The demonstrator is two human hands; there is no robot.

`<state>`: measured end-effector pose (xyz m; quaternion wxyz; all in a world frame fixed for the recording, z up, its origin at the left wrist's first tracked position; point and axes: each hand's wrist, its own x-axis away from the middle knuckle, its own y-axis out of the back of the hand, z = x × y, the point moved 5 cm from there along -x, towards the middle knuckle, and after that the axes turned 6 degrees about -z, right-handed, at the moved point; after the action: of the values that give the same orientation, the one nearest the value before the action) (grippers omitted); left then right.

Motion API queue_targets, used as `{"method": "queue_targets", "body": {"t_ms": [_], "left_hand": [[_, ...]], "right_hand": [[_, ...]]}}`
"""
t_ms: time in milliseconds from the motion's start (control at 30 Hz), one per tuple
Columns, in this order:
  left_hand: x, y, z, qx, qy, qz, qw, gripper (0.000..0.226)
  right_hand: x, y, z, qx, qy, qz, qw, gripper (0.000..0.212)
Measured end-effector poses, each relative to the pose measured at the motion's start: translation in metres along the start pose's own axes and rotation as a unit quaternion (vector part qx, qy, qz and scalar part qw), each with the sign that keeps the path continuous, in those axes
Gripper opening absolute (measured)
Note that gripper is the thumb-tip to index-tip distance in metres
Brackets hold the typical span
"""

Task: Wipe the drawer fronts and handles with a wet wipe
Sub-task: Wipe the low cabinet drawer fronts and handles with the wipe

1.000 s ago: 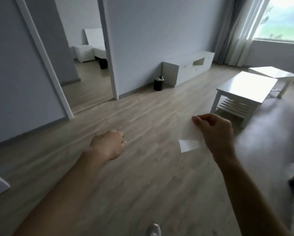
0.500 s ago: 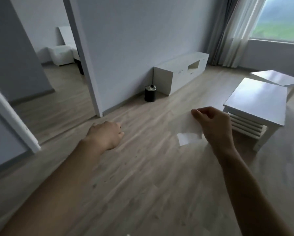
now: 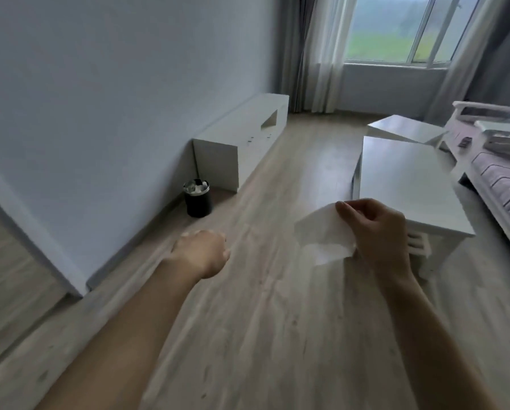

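Against the wall at left stands a black bin [image 3: 198, 199], then the low white cabinet [image 3: 241, 137]. My left hand [image 3: 202, 253] is curled into an empty fist over the floor. My right hand [image 3: 375, 232] pinches the wipe [image 3: 321, 235] beside the white table [image 3: 407, 184].

The drawer handles on the low white cabinet [image 3: 247, 137] are specks, too small to make out. The right hand [image 3: 378, 235] covers one edge of the wet wipe [image 3: 324, 235]. The left hand [image 3: 202, 253] hides its curled fingers. The sofa [image 3: 502, 179] runs off the right edge, and the bin's [image 3: 198, 198] contents are a blur.
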<state>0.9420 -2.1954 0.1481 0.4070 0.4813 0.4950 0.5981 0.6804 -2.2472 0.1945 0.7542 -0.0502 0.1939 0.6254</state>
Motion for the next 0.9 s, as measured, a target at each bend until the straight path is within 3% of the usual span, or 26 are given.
{"method": "queue_targets", "body": {"t_ms": [200, 333, 533, 700, 900], "left_hand": [[-0.23, 0.005, 0.042, -0.038, -0.024, 0.041, 0.998, 0.042], [-0.39, 0.052, 0.077, -0.048, -0.01, 0.002, 0.999, 0.041], [-0.591, 0.086, 0.121, -0.032, 0.014, 0.012, 0.999, 0.036], [-0.785, 0.078, 0.122, -0.015, 0.006, 0.053, 0.998, 0.037], [-1.034, 0.117, 0.102, -0.002, -0.027, 0.044, 0.999, 0.04]], "right_hand": [[-0.175, -0.124, -0.087, 0.014, -0.011, -0.04, 0.999, 0.005], [-0.314, -0.214, -0.116, 0.025, -0.004, -0.037, 0.999, 0.004], [-0.491, -0.342, -0.148, 0.048, -0.007, 0.015, 0.999, 0.004], [-0.64, -0.435, -0.213, 0.049, -0.012, 0.018, 0.999, 0.004], [-0.84, -0.506, -0.27, 0.068, -0.004, 0.005, 0.998, 0.004]]}}
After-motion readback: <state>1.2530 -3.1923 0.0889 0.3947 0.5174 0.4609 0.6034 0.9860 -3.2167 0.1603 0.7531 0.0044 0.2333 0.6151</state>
